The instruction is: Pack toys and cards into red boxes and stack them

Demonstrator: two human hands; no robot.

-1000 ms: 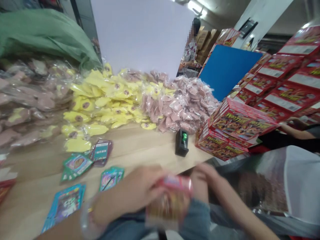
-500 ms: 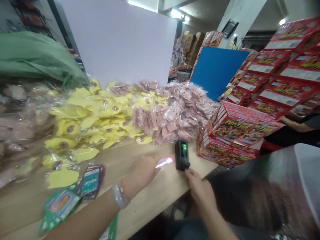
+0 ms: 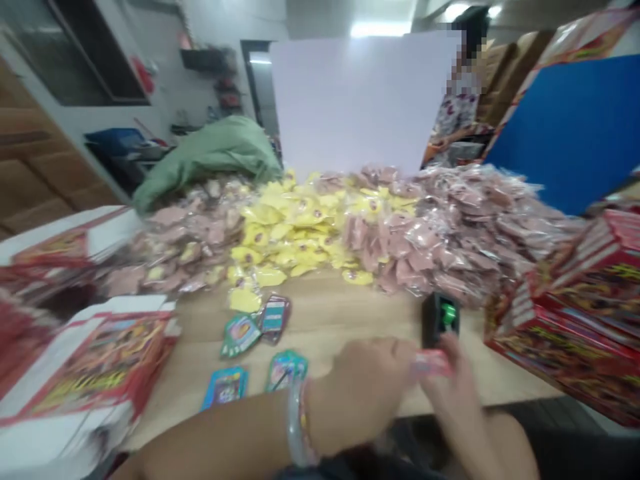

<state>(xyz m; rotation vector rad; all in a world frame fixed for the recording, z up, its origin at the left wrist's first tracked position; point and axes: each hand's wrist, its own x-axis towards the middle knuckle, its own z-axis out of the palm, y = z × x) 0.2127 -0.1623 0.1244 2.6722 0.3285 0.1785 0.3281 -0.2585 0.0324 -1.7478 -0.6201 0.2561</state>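
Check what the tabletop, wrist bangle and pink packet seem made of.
The tabletop looks like pale matt wood, with faint grain. The left wrist's bangle looks like clear glossy plastic, see-through. The pink packet is too blurred to tell; perhaps shiny film.

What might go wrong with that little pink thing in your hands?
The small pink packet between the left hand and right hand might slip and fall. The black holder with a green part sits right behind them, so it might get knocked. The red boxes nearby might get bumped too.
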